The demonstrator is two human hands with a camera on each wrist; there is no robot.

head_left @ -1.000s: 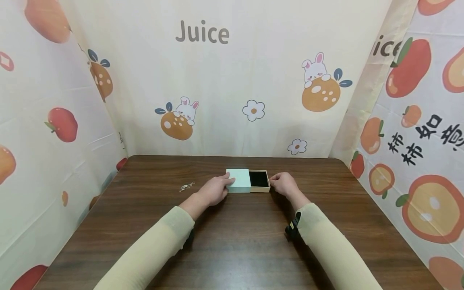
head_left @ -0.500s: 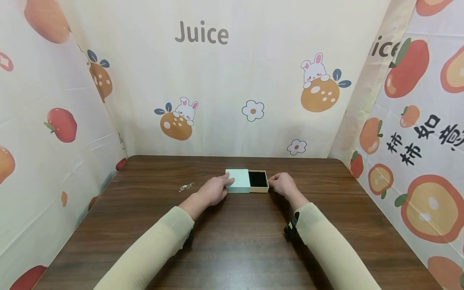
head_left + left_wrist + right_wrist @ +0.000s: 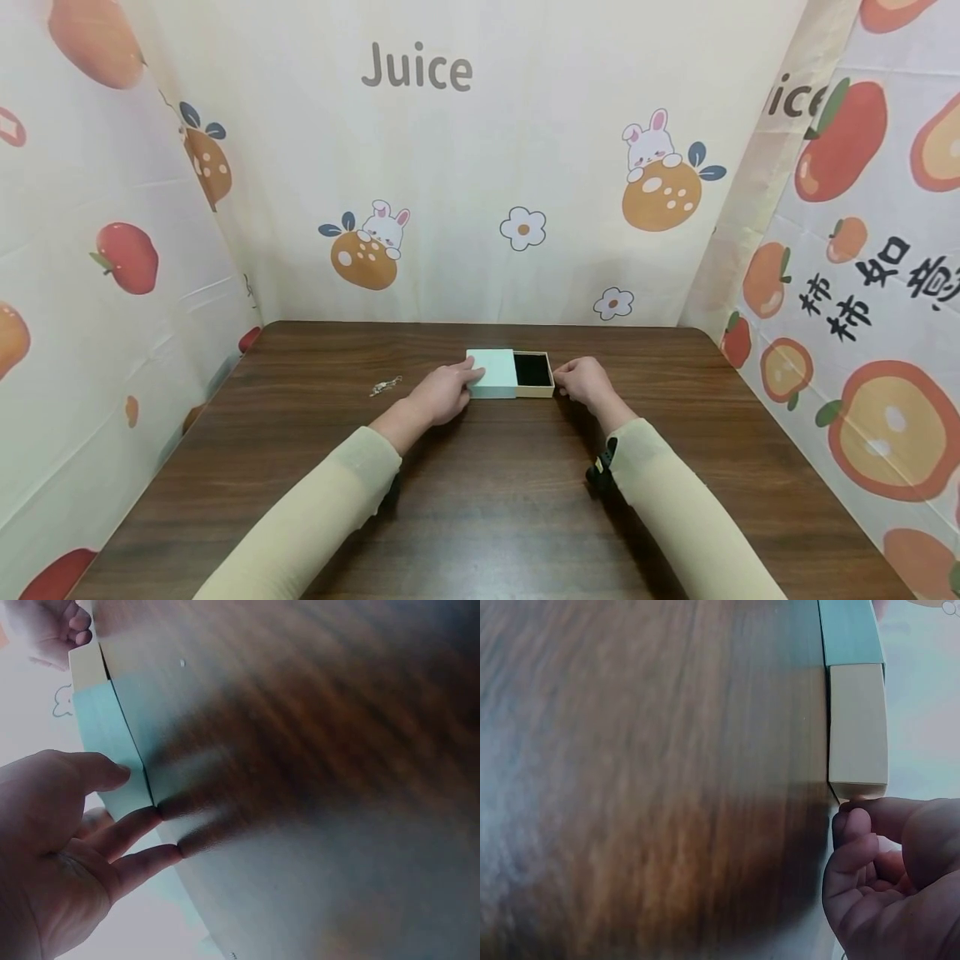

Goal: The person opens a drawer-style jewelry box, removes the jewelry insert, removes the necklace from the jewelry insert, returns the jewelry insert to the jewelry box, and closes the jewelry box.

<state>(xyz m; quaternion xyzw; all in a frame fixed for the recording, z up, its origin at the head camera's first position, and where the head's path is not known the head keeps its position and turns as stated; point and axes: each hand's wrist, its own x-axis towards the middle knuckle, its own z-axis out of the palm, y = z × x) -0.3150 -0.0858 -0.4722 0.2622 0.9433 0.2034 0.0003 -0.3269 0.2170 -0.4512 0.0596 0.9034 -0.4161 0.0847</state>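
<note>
A mint-green drawer box point(image 3: 491, 372) lies near the table's far edge. Its cream inner tray point(image 3: 535, 392) with a black lining point(image 3: 533, 371) sticks out of the sleeve's right end by nearly half the box's length. My left hand point(image 3: 442, 393) holds the sleeve's left end, thumb on the near side and fingers around the end, as the left wrist view shows. My right hand point(image 3: 587, 382) is at the tray's outer end, where thumb point(image 3: 889, 815) and curled index finger pinch together; what lies between the tips is mostly hidden.
A small silver chain point(image 3: 386, 386) with bits of trinket lies on the dark wooden table point(image 3: 480, 517) left of the box. Printed curtains point(image 3: 465, 167) surround the table's back and sides.
The tray has slid a little further into the sleeve, with my right hand moving slightly left along with it. My left hand keeps its hold on the sleeve.
</note>
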